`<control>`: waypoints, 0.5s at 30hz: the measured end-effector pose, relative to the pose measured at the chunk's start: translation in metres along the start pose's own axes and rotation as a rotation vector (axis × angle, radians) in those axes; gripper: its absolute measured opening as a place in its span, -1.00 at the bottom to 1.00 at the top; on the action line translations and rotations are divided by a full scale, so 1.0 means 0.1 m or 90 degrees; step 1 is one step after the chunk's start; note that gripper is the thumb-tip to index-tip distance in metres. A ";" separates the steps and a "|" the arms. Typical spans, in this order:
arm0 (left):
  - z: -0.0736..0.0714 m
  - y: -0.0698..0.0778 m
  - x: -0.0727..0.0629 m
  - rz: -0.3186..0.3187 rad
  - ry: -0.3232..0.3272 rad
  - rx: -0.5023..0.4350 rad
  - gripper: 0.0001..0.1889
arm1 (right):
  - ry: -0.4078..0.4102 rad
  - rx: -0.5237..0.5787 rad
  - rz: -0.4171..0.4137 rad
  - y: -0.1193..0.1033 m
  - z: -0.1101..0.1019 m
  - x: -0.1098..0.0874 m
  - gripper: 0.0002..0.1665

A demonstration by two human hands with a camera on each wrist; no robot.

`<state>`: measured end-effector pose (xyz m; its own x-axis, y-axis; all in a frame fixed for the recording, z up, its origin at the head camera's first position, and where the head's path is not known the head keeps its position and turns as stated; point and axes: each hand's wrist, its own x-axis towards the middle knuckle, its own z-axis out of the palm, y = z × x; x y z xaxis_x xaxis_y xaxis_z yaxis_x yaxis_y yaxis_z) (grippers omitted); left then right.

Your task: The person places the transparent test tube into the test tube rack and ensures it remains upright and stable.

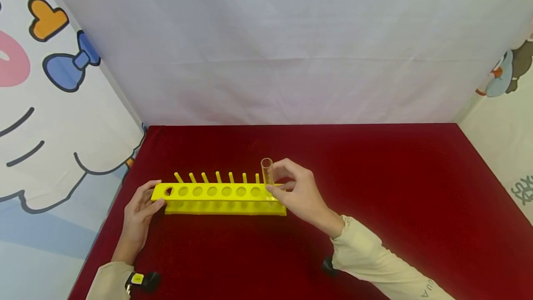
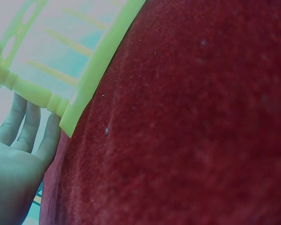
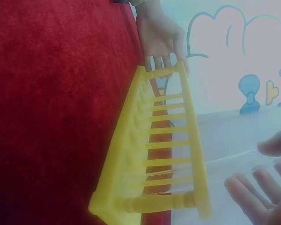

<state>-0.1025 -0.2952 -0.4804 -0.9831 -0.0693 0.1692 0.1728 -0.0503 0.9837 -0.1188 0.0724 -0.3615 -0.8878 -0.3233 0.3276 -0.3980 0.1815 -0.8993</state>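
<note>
A yellow test tube rack [image 1: 218,199] lies lengthwise on the red cloth, with a row of round holes and upright pegs behind. At its left end, my left hand [image 1: 139,216] grips the top bar, thumb in front and fingers behind. In the left wrist view, fingers [image 2: 25,124] reach along the rack's end post. A clear glass test tube [image 1: 267,169] stands upright in the hole near the right end, passing through the top bar. My right hand [image 1: 306,193] pinches this tube between thumb and fingers just above the bar.
Red cloth [image 1: 374,175] covers the table. A pale curtain [image 1: 291,45] hangs behind it, and cartoon-printed sheets [image 1: 62,128] stand at the left and right sides. Each wrist wears a dark camera; the left one [image 1: 151,281] sits near the front.
</note>
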 end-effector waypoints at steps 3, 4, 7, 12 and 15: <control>0.00 0.00 0.00 -0.002 0.001 0.001 -0.58 | 0.000 0.001 0.000 0.01 0.00 0.00 -0.72; 0.00 0.00 0.00 -0.002 0.001 0.001 -0.58 | 0.000 0.001 0.000 0.01 0.00 0.00 -0.72; 0.00 0.00 0.00 -0.002 0.001 0.001 -0.58 | 0.001 0.001 -0.003 0.02 0.00 -0.01 -0.72; 0.00 0.00 0.00 -0.004 0.000 0.008 -0.57 | 0.003 0.005 -0.006 0.03 0.00 -0.01 -0.71; 0.00 0.00 0.00 -0.005 0.001 0.011 -0.57 | 0.006 0.008 -0.007 0.03 0.01 -0.01 -0.71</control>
<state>-0.1023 -0.2956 -0.4803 -0.9844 -0.0701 0.1611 0.1637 -0.0332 0.9859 -0.1185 0.0727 -0.3646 -0.8854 -0.3170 0.3401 -0.4050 0.1667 -0.8990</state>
